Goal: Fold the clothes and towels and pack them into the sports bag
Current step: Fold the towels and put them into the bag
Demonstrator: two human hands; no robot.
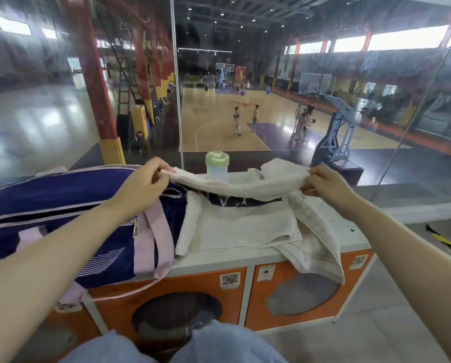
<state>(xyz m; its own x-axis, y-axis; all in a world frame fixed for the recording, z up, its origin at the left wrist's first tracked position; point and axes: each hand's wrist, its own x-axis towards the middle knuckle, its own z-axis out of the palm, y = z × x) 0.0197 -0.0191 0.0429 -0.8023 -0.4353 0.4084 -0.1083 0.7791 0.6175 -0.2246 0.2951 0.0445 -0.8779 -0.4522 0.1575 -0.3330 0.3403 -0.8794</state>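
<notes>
White terry towel (235, 183) stretched between left hand (140, 189) and right hand (326, 186), fingers of both pinching its corners, above folded white towels (245, 226) on counter (219, 263), navy sports bag (62, 218) alongside.

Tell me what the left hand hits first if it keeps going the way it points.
Likely the bottle. The left hand, pinching the towel, points forward and right toward it; depth is hard to judge, so it might pass just in front.
</notes>
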